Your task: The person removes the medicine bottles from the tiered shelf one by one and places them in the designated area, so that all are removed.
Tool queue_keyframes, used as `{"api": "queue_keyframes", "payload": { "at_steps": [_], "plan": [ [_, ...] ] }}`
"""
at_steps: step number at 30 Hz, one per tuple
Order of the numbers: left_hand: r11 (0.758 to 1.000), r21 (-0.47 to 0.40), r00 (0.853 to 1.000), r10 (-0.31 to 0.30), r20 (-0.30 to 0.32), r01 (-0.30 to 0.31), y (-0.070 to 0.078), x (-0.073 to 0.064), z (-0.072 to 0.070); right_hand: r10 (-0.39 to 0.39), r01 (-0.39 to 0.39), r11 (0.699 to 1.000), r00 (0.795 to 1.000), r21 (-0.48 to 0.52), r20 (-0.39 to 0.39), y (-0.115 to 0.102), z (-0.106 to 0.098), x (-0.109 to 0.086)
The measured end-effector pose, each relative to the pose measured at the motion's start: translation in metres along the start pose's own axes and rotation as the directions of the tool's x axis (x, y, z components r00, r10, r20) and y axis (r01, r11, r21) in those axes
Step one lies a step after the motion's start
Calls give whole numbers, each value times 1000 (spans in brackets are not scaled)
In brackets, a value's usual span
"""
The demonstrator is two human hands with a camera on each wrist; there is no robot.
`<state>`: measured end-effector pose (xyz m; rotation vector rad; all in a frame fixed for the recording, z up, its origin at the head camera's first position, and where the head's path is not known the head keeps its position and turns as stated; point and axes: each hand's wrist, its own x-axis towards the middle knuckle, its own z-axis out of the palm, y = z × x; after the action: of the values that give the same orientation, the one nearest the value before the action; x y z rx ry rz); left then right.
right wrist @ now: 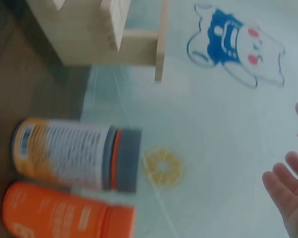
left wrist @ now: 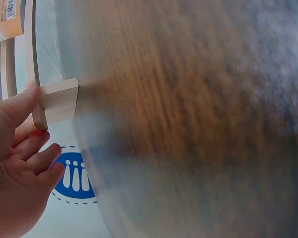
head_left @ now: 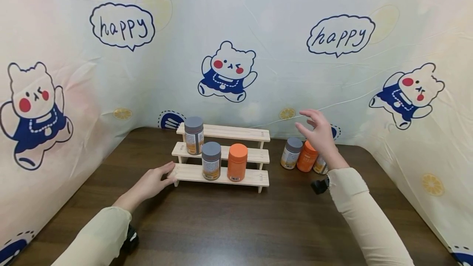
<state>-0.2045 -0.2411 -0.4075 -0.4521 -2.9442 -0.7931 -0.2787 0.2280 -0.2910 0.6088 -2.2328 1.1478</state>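
Note:
My left hand (head_left: 149, 182) pinches the left end of the lowest step of a three-step wooden display rack (head_left: 258, 177), thumb on top in the left wrist view. On that step stand a grey-lidded bottle (head_left: 212, 162) and an orange bottle (head_left: 237, 162). Another grey-lidded bottle (head_left: 194, 136) is on the middle step's left end. My right hand (head_left: 318, 132) is raised with fingers spread and slightly bent, holding nothing. Just below it stand a grey-lidded bottle (right wrist: 64, 153), an orange bottle (right wrist: 64, 213) and a third bottle (head_left: 320, 166), partly hidden by the wrist.
The brown wooden table (head_left: 221, 221) reaches back to a printed cloth backdrop (head_left: 281, 73) with bears and lemon slices, which also runs along both sides. The rack's top step (head_left: 233, 131) is at the back. Each wrist wears a black camera mount.

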Motion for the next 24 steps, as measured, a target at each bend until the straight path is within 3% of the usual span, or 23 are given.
{"api": "queue_keyframes", "payload": {
  "at_steps": [13, 24],
  "plan": [
    [1000, 4, 1000, 7, -14, -7, -1, 0, 0, -149, 150, 989, 983, -2, 103, -37, 47, 10],
    [1000, 2, 1000, 16, -20, -16, -1, -1, 1, -193, 194, 981, 957, 16, 217, -59, 89, 9]
  ]
}}
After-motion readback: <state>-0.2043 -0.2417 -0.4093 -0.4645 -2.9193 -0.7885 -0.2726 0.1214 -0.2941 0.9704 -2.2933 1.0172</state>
